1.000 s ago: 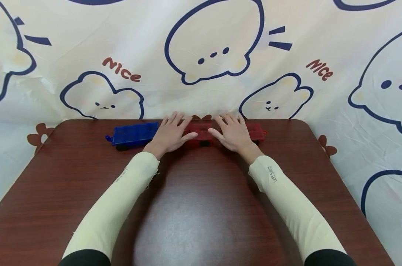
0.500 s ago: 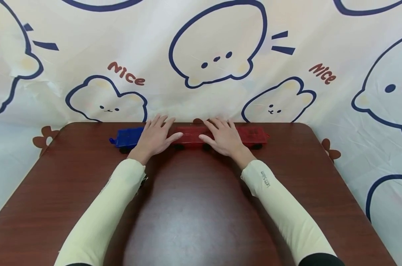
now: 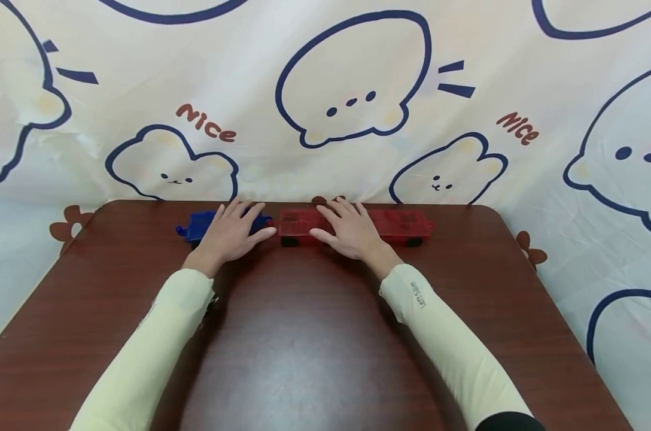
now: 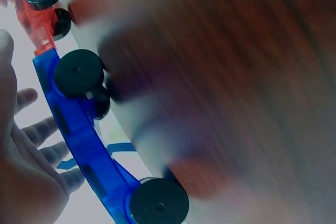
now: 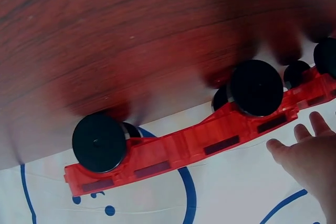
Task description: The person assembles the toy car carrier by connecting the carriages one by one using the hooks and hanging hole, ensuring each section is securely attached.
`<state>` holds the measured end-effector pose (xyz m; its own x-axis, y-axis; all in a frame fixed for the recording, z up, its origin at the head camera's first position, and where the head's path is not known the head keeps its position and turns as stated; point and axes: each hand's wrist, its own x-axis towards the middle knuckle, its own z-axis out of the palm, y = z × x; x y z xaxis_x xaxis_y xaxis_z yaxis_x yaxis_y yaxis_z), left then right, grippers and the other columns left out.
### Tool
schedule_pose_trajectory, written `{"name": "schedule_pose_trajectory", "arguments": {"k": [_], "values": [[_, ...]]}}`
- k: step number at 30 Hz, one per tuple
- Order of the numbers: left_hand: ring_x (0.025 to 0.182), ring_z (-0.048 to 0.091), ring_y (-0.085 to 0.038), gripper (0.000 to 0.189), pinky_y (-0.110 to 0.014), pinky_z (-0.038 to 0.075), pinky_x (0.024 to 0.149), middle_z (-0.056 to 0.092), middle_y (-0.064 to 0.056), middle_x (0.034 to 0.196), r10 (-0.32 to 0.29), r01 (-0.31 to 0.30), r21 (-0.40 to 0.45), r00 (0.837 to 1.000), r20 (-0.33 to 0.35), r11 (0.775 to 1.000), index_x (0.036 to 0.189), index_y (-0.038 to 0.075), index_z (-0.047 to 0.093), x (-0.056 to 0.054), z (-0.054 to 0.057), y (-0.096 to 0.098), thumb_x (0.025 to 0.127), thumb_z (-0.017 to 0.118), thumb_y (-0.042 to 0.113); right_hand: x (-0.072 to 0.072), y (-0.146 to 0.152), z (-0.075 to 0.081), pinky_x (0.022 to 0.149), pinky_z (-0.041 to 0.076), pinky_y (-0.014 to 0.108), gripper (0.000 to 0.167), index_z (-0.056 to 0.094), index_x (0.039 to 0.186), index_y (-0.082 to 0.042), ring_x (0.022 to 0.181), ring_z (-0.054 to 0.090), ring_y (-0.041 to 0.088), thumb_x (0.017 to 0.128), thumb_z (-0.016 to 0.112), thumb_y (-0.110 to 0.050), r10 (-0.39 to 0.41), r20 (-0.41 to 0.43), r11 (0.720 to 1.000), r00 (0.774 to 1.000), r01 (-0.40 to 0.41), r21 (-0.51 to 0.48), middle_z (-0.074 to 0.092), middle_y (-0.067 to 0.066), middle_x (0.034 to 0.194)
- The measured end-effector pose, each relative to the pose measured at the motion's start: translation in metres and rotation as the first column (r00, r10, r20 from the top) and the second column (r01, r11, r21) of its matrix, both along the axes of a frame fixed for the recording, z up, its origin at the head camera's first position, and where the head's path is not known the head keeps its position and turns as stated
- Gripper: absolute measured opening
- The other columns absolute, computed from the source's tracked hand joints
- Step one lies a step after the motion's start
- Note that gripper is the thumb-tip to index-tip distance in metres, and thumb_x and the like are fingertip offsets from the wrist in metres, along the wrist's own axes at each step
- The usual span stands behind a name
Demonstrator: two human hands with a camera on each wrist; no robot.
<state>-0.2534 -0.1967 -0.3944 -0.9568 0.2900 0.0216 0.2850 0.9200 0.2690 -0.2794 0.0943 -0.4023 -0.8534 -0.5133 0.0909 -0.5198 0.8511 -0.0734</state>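
A blue toy train car stands at the table's far edge, in line with two red see-through toy train cars, the nearer-left one and the one at the right end. My left hand lies over the blue car with fingers spread, hiding its middle. My right hand, also spread, covers the place where the red cars meet. In the left wrist view the blue car links to a red one at its end. Black wheels show beneath the cars in both wrist views.
The brown wooden table ends right behind the cars. A white cloth with cartoon faces hangs behind it and along the sides.
Both hands have shifted left along the row, the left one over the blue car and the right one onto the red cars' junction. The cars stay about where they were.
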Motion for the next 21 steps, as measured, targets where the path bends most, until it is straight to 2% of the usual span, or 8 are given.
{"name": "schedule_pose_trajectory", "arguments": {"k": [8,15,21], "values": [[0.152,0.005,-0.045,0.090,-0.063,0.000,0.119,0.021,-0.024,0.164,-0.003,0.004,-0.005,0.999,0.052,1.000,0.160,0.011,0.030,0.002,-0.003,-0.012,0.095,0.046,0.071,0.001,-0.010,-0.002,0.121,0.013,0.058,0.078,0.035,0.160,-0.024,0.153,0.021,0.028,0.098,0.033,-0.073,0.008,0.027,1.000,1.000,-0.008,-0.018,0.033,0.006,0.163],[0.152,0.002,-0.046,0.091,-0.063,-0.002,0.119,0.017,-0.025,0.165,-0.015,0.016,-0.012,0.997,0.072,1.000,0.161,0.011,0.028,0.001,-0.004,-0.015,0.095,0.046,0.071,0.000,-0.015,-0.004,0.121,0.011,0.058,0.080,0.034,0.160,-0.025,0.153,0.020,0.028,0.097,0.034,-0.074,0.001,0.051,1.000,0.999,0.000,-0.017,0.033,0.005,0.163],[0.152,0.003,-0.047,0.090,-0.064,-0.002,0.119,0.016,-0.025,0.165,0.001,0.001,-0.028,0.997,0.073,1.000,0.161,0.011,0.029,0.001,-0.003,-0.017,0.096,0.047,0.070,0.001,-0.022,-0.007,0.122,0.009,0.058,0.081,0.035,0.160,-0.026,0.153,0.020,0.028,0.096,0.034,-0.075,-0.001,0.068,1.000,0.998,0.003,-0.031,0.032,0.005,0.164]]}}
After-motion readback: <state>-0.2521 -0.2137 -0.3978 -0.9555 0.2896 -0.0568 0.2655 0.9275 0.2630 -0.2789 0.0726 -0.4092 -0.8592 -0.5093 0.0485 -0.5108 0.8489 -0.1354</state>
